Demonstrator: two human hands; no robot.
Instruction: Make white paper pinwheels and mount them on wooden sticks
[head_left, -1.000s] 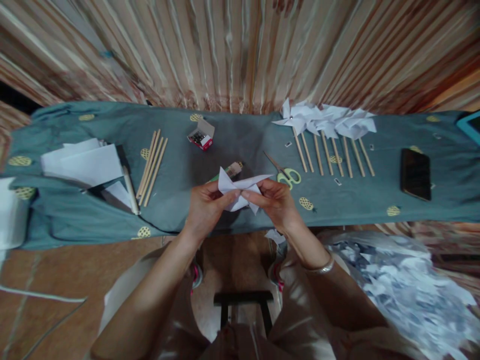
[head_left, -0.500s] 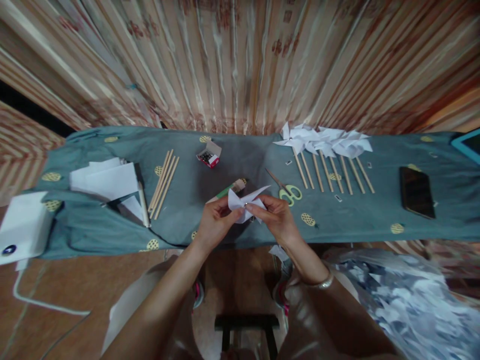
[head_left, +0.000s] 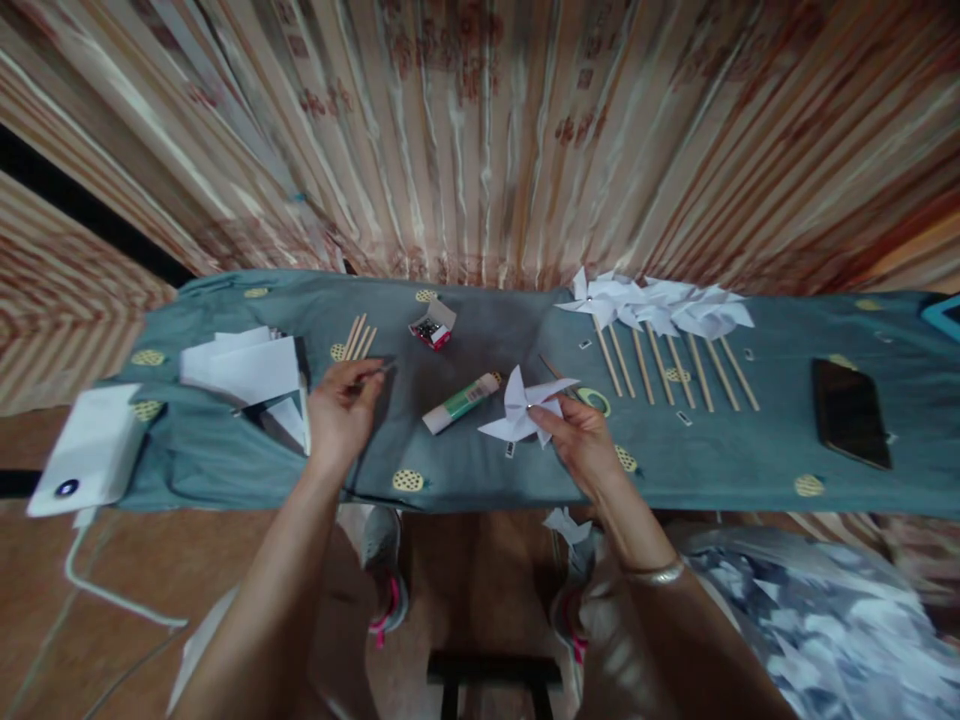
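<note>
A white paper pinwheel [head_left: 517,402] with a small shiny pin at its centre is pinched in my right hand [head_left: 589,440], just above the table. My left hand [head_left: 343,405] is over the wooden sticks [head_left: 358,338], its fingers loosely bent and thumb apart, with nothing visible in them. It hides the sticks' lower ends. Between my hands lies a green and white glue stick [head_left: 461,402]. Scissors with light green handles [head_left: 596,402] lie partly hidden behind the pinwheel and my right hand. An opened small red box [head_left: 433,328] of dark metal pins stands farther back.
Several pinwheels [head_left: 660,305] on sticks lie in a row at the back right. A phone [head_left: 851,412] is farther right. White paper sheets [head_left: 251,368] and a white device [head_left: 94,450] with a cable are at left. A bag of paper pieces [head_left: 810,610] stands below the table.
My left hand has let go of the pinwheel and moved left to the wooden sticks. My right hand keeps the pinwheel, now held slightly farther right. The glue stick has come into fuller view.
</note>
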